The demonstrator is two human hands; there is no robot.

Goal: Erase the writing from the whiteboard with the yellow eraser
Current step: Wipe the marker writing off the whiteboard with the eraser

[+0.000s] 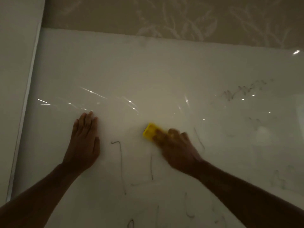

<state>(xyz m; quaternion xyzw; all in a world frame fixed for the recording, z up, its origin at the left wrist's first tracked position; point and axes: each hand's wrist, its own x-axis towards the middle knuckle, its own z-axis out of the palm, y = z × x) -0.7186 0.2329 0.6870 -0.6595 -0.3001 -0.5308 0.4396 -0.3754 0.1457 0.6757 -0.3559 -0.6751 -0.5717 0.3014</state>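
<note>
Blocky yellow eraser (150, 132) on glossy whiteboard (148, 71)

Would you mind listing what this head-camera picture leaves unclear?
- Right hand and its grip: motion-blurred, and it covers most of the yellow rectangular eraser.
- Faint smeared writing at upper right: too pale and dim to read.
- Dark strokes at the glossy whiteboard's bottom: cut off by the frame edge.

We can read no text: the dark marker strokes (120, 162) on the whiteboard (148, 71), between and below the fingers of both our hands, are partly wiped, blurred and form no legible word
</note>
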